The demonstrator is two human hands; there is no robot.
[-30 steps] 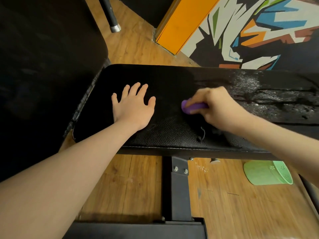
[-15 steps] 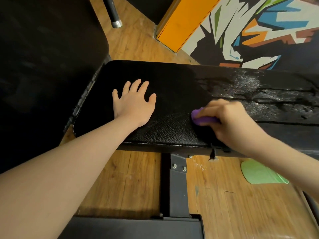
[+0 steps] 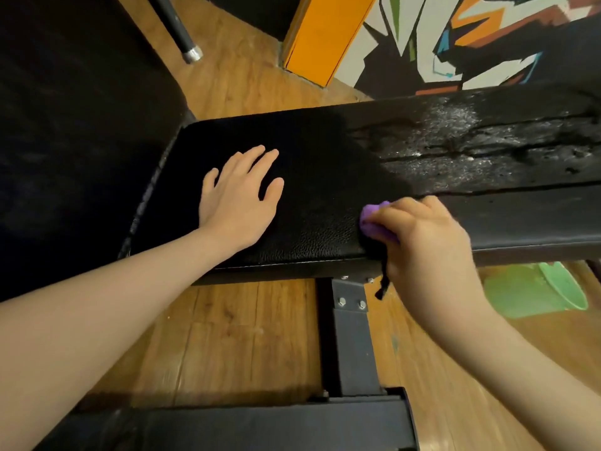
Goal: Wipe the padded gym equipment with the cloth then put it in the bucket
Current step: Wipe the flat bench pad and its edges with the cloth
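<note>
Now right hand (image 3: 426, 249), gripping cloth (image 3: 374, 219), has slid back to pad (image 3: 309, 177) near edge; left hand (image 3: 240, 196) stays flat, spread. Wiping ongoing; bucket (image 3: 536, 288) waits on floor.

Purple cloth (image 3: 374, 222) mostly hidden under curled fingers of right hand (image 3: 426, 249); only small bulge showed, shape unclear. Black strand hung below hand, origin hidden. Green bucket (image 3: 536, 291) partly covered by bench pad (image 3: 325, 177) edge and right forearm; inside not visible. Pad cut off at right edge. Left hand (image 3: 240, 203) palm hidden against pad. Both forearms cut off at frame edges. Upper-left dark mass too dim to identify.
</note>
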